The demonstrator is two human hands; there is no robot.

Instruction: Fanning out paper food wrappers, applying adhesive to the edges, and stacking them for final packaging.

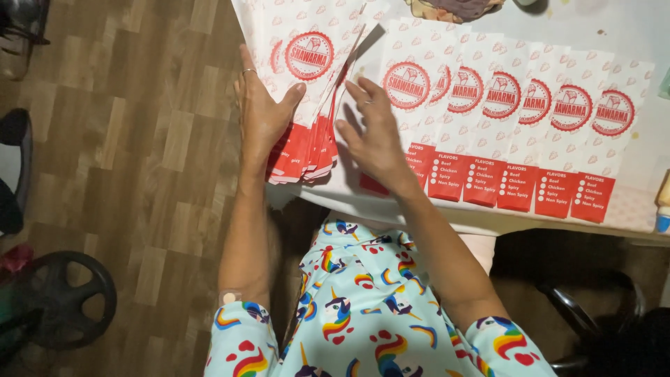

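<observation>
Seen from the head camera, a stack of red-and-white paper bags (307, 91) is gripped at the near-left corner of the white surface (628, 31) by the left hand (259, 115), palm flat along its edge, thumb pressed on top. The right hand (377, 136) is held just beside it, fingers (357, 91) open and spread over a row of overlapping bags (530, 132).

Stack of bags (307, 84) lies left of overlapping bag row (516, 119) on table (628, 28).
</observation>
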